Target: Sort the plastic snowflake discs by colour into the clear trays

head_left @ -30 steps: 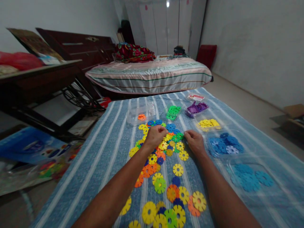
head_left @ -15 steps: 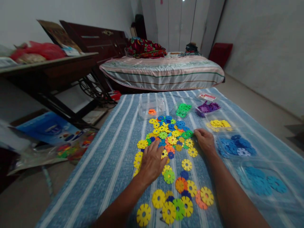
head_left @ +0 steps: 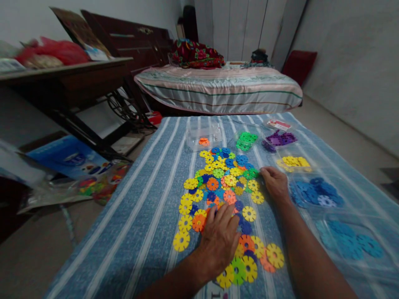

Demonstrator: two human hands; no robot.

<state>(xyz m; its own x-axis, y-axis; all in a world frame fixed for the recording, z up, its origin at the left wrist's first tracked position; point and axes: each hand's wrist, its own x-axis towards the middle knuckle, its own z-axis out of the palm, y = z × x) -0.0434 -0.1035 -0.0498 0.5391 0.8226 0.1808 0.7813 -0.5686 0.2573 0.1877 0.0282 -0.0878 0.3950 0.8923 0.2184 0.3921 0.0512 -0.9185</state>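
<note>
Multicoloured, slotted round plastic discs (head_left: 230, 200) lie scattered on the blue, white-striped cloth (head_left: 149, 207). I see the left hand (head_left: 220, 238), loosely spread, has moved nearer, uncovering more; the right hand (head_left: 276, 182) stays pinched beside them. What either holds, I can't tell.

"What's the left hand (head_left: 220, 240) hiding?"
"It's covering some discs (head_left: 198, 223); I'm not seeing how many."
"And the label (head_left: 279, 125) near the cloth's (head_left: 146, 232) far right corner?"
"Its print is looking blurred."

White-striped blue cloth (head_left: 149, 199), yellow, orange and green discs (head_left: 213, 180), purple pieces (head_left: 280, 139), red floral bundle (head_left: 198, 53)
</note>
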